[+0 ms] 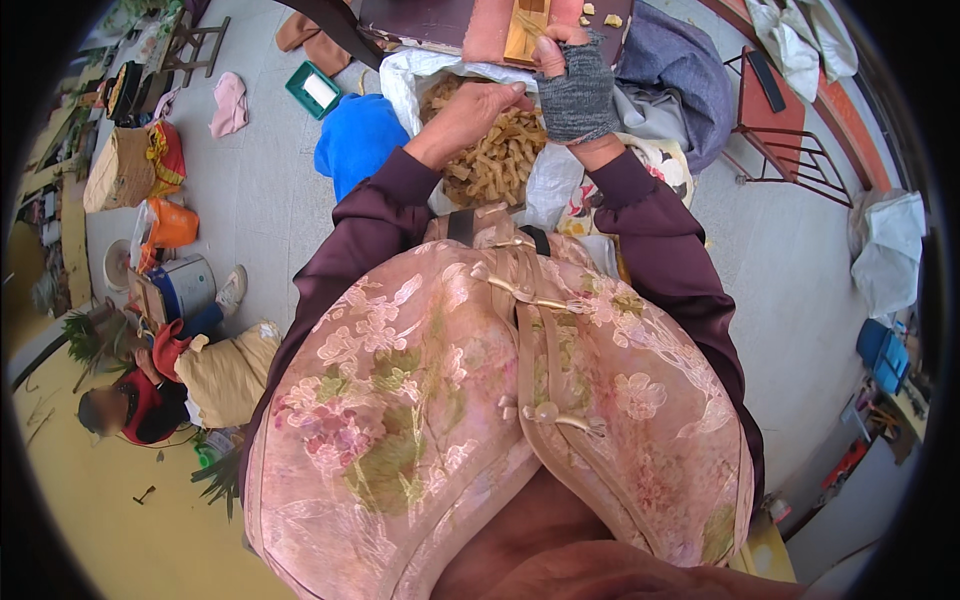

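Observation:
My left hand (pixel 470 118) is over a white sack (pixel 402 75) full of tan, chunky dried pieces (pixel 490 170). Its thumb and fingers are pressed together, and whatever they may hold is too small to make out. My right hand (pixel 578 88), in a grey knitted fingerless glove, is closed beside a small wooden block (pixel 524 40). A thin yellowish strip sticks up by its fingertips, but its kind is unclear. The block lies on a pink cloth (pixel 485 32), with a few pale yellow bits (pixel 612 20) to its right.
A blue bag (pixel 360 140) and a green tray (pixel 314 90) stand left of the sack. Grey-blue cloth (pixel 680 80) bunches on the right, near a red stool (pixel 775 115). At left, another person (pixel 140 400) sits by a bucket (pixel 190 285) and an orange container (pixel 170 222).

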